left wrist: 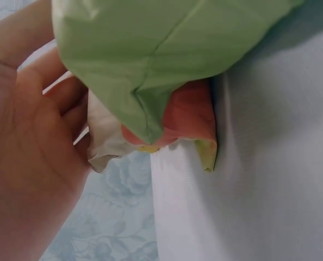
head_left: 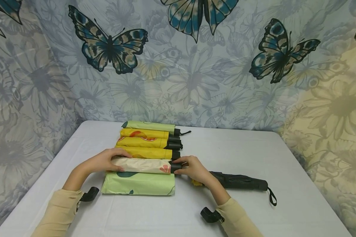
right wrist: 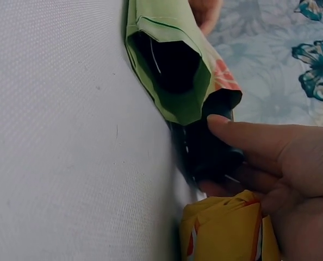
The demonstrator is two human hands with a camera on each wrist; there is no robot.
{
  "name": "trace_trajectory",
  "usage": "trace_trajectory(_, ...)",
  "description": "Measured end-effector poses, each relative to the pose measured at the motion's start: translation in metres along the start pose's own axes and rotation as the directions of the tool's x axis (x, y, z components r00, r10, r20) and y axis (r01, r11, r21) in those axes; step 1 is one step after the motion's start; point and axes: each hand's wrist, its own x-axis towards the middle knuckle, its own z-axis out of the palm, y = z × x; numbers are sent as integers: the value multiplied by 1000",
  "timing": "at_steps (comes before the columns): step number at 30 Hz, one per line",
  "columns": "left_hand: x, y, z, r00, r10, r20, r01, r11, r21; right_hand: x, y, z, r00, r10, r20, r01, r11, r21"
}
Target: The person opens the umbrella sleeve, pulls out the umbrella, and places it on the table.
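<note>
A cream folded umbrella [head_left: 145, 165] in a cloth sleeve with a coral floral print lies across the table. My left hand [head_left: 108, 160] grips its left end, thumb in front and fingers behind. At the other end my right hand [head_left: 192, 169] pinches the black handle [right wrist: 210, 141] between thumb and fingers. Directly in front lies a wider light green sleeve [head_left: 139, 184], whose mouth gapes over a dark inside in the right wrist view. Partly behind my right wrist is a black folded umbrella [head_left: 243, 181] with a wrist loop and a yellow end [right wrist: 221, 228].
Behind the cream umbrella, several sleeved umbrellas lie in a row: yellow ones [head_left: 148, 152] and a light green one [head_left: 151, 125] at the back, black handles pointing right. A white cloth covers the table [head_left: 142, 217]. A butterfly-print curtain [head_left: 192, 82] hangs behind it.
</note>
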Motion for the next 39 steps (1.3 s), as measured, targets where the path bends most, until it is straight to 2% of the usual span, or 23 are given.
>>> trace_trajectory(26,-1,2,-1,1000,-14,17,15,1000,-18,-17,4,-15,998,-42,-46,39,998,-56)
trace_trajectory(39,-1,3,-1,1000,-10,12,10,1000,-23,-23,10,-21,997,-67,-44,67,998,-11)
